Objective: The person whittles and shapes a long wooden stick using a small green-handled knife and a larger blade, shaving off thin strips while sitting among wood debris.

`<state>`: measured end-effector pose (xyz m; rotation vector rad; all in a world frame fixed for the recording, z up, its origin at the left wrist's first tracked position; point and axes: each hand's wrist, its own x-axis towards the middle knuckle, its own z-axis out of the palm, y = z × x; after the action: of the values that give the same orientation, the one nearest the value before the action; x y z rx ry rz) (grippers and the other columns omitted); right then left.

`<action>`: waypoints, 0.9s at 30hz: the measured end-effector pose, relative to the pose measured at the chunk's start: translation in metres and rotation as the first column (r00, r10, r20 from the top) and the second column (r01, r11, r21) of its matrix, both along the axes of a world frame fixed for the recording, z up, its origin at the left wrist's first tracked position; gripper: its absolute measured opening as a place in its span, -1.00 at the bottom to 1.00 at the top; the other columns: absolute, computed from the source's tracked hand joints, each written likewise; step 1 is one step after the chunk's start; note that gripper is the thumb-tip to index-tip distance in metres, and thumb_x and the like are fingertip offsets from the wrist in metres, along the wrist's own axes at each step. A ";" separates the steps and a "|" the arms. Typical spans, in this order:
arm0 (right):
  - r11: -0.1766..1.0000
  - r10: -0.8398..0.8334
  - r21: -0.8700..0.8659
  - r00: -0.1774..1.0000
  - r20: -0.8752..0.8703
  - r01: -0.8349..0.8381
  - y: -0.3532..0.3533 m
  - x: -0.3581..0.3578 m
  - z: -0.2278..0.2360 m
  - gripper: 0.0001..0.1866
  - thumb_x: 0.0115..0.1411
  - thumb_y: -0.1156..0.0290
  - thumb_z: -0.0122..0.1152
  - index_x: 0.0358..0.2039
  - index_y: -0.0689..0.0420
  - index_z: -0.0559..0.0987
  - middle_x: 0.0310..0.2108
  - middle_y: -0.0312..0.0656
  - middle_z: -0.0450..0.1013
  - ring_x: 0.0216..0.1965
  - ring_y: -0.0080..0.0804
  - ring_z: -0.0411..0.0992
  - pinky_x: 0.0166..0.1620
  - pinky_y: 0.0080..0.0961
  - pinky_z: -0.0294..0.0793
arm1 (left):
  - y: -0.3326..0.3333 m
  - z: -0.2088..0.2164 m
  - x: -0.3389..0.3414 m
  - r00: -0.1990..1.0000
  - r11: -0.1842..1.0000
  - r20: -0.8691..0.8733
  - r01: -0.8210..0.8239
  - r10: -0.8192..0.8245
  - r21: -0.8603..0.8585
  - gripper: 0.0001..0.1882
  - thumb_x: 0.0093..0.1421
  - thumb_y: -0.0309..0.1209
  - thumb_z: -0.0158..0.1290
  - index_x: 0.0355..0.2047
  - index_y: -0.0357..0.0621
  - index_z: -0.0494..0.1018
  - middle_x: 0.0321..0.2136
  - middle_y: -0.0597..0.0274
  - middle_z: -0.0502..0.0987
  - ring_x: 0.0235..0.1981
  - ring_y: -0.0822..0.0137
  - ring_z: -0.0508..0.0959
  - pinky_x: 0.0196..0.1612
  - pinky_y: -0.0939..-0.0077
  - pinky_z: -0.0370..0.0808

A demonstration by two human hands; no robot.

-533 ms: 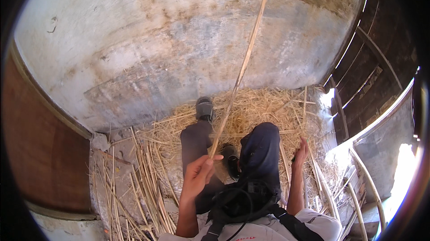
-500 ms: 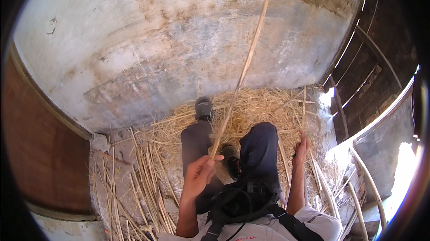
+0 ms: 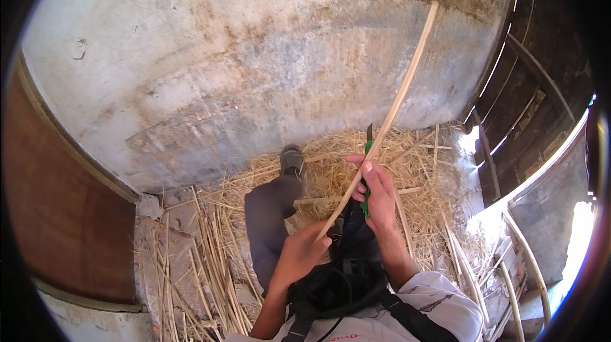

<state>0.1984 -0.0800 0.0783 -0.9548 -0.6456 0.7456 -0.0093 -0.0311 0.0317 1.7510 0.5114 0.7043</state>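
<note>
A long pale strip (image 3: pixel 407 81), which looks like split bamboo, slants up and to the right in front of me. My left hand (image 3: pixel 301 254) is closed round its lower end. Further up, my right hand (image 3: pixel 380 197) has its thumb laid against the strip. Its fingers also hold a green utility knife (image 3: pixel 369 146), whose dark blade points away from me beside the strip. Part of the knife's handle is hidden behind the strip and the fingers.
Straw and shavings (image 3: pixel 331 138) cover the floor round my shoe (image 3: pixel 292 160). Several thin strips (image 3: pixel 213 265) lie in a heap at the left. Ahead stands a stained wall (image 3: pixel 267 75), with a brown panel (image 3: pixel 70 195) at the left. Curved poles (image 3: pixel 531 253) lean at the right.
My right hand has come in from the right side to the strip, now showing the green knife. The strip's far end has swung right and slightly down. My legs have shifted a little.
</note>
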 end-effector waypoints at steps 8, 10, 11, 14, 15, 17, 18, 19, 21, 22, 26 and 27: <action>0.988 -0.064 0.138 0.995 -0.070 0.073 0.009 0.051 0.020 -0.67 0.53 0.07 -0.05 -0.23 0.06 0.46 -0.42 -0.41 0.24 -0.48 -0.70 0.22 -0.48 -0.65 0.24 | 0.058 -0.032 -0.145 0.340 0.359 0.290 -0.933 0.895 -0.013 -0.70 0.42 -0.39 0.04 0.06 -0.32 0.49 -0.03 0.08 0.56 0.04 0.25 0.54 0.13 0.37 0.44; 0.986 -0.097 0.129 0.994 -0.045 0.102 0.017 0.068 0.021 -0.67 0.52 0.06 -0.04 -0.23 0.06 0.46 -0.41 -0.41 0.25 -0.48 -0.69 0.21 -0.47 -0.64 0.25 | 0.067 -0.107 -0.191 0.278 0.264 0.119 -0.957 0.953 0.121 -0.68 0.45 -0.38 0.00 0.07 -0.39 0.47 -0.02 -0.03 0.57 0.03 0.15 0.55 0.14 0.29 0.44; 0.986 -0.109 0.122 0.994 -0.032 0.112 0.022 0.077 0.019 -0.66 0.52 0.06 -0.03 -0.23 0.06 0.46 -0.41 -0.42 0.25 -0.49 -0.69 0.21 -0.47 -0.64 0.25 | 0.068 -0.157 -0.218 0.266 0.265 -0.034 -0.923 0.963 0.280 -0.65 0.45 -0.37 -0.01 0.08 -0.42 0.45 0.00 -0.10 0.56 0.04 0.07 0.55 0.15 0.23 0.43; 0.986 -0.145 0.089 0.989 0.038 0.141 0.040 0.106 0.013 -0.66 0.51 0.04 0.00 -0.24 0.06 0.46 -0.40 -0.41 0.26 -0.48 -0.69 0.23 -0.46 -0.63 0.28 | 0.010 -0.275 -0.240 0.301 0.688 -0.758 -0.679 0.579 0.256 -0.64 0.44 -0.35 0.00 0.08 -0.41 0.46 0.00 -0.11 0.57 0.04 0.05 0.56 0.15 0.21 0.44; 0.987 -0.146 0.073 0.987 0.059 0.142 0.049 0.110 0.012 -0.65 0.51 0.04 0.01 -0.24 0.06 0.46 -0.40 -0.41 0.26 -0.48 -0.69 0.24 -0.45 -0.63 0.29 | -0.015 -0.292 -0.239 0.331 0.729 -0.825 -0.671 0.458 0.136 -0.64 0.43 -0.35 0.00 0.08 -0.40 0.46 0.00 -0.11 0.57 0.04 0.05 0.56 0.14 0.21 0.44; 0.987 -0.158 0.029 0.975 0.155 0.156 0.063 0.121 0.015 -0.65 0.51 0.05 0.00 -0.25 0.08 0.47 -0.45 -0.41 0.26 -0.55 -0.69 0.24 -0.49 -0.64 0.30 | -0.041 -0.303 -0.217 0.400 0.754 -0.870 -0.654 0.288 -0.052 -0.63 0.42 -0.34 0.01 0.08 -0.40 0.47 0.00 -0.12 0.57 0.04 0.04 0.56 0.14 0.19 0.45; 0.988 -0.151 -0.001 0.966 0.212 0.155 0.070 0.126 0.013 -0.65 0.51 0.06 -0.01 -0.25 0.08 0.47 -0.47 -0.41 0.26 -0.56 -0.68 0.24 -0.50 -0.65 0.29 | -0.047 -0.302 -0.208 0.422 0.753 -0.873 -0.649 0.243 -0.104 -0.63 0.41 -0.33 0.02 0.08 -0.39 0.47 -0.01 -0.12 0.57 0.04 0.03 0.56 0.14 0.19 0.45; 0.988 -0.141 -0.031 0.953 0.268 0.154 0.079 0.131 0.011 -0.65 0.52 0.07 -0.01 -0.25 0.08 0.47 -0.49 -0.41 0.26 -0.58 -0.68 0.24 -0.51 -0.65 0.29 | -0.046 -0.301 -0.200 0.439 0.754 -0.870 -0.644 0.224 -0.131 -0.62 0.41 -0.33 0.02 0.08 -0.39 0.47 -0.01 -0.12 0.57 0.04 0.03 0.56 0.14 0.18 0.45; 0.992 -0.091 -0.047 0.936 0.339 0.113 0.100 0.143 0.003 -0.68 0.52 0.12 -0.01 -0.24 0.11 0.49 -0.56 -0.40 0.25 -0.59 -0.68 0.25 -0.54 -0.67 0.24 | -0.040 -0.296 -0.190 0.455 0.755 -0.867 -0.637 0.205 -0.155 -0.62 0.40 -0.32 0.03 0.08 -0.38 0.47 -0.01 -0.13 0.58 0.04 0.02 0.56 0.14 0.17 0.45; 0.992 -0.064 -0.077 0.922 0.382 0.101 0.110 0.149 0.001 -0.69 0.52 0.14 0.00 -0.24 0.11 0.50 -0.57 -0.40 0.25 -0.58 -0.68 0.26 -0.53 -0.66 0.24 | -0.036 -0.295 -0.184 0.463 0.756 -0.864 -0.633 0.199 -0.166 -0.61 0.39 -0.32 0.04 0.08 -0.38 0.48 -0.01 -0.13 0.58 0.04 0.02 0.57 0.14 0.16 0.46; 0.978 -0.038 -0.146 0.812 0.582 0.151 0.159 0.163 -0.016 -0.71 0.50 0.25 0.01 -0.25 0.20 0.52 -0.45 -0.28 0.33 -0.52 -0.59 0.31 -0.44 -0.57 0.32 | -0.015 -0.286 -0.168 0.467 0.754 -0.861 -0.635 0.202 -0.168 -0.60 0.37 -0.30 0.05 0.08 -0.37 0.48 -0.01 -0.15 0.58 0.04 0.00 0.57 0.14 0.14 0.47; 0.976 -0.038 -0.142 0.775 0.631 0.164 0.171 0.164 -0.019 -0.71 0.49 0.26 0.02 -0.26 0.22 0.52 -0.41 -0.25 0.35 -0.51 -0.56 0.31 -0.42 -0.55 0.33 | -0.011 -0.283 -0.166 0.468 0.752 -0.862 -0.636 0.197 -0.173 -0.59 0.36 -0.29 0.06 0.08 -0.36 0.49 -0.01 -0.15 0.58 0.04 -0.01 0.57 0.13 0.13 0.47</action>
<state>0.3625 0.0912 0.0592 -1.4275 -1.1099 0.3776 -0.1756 -0.0423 -0.2513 1.3556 1.6937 0.0007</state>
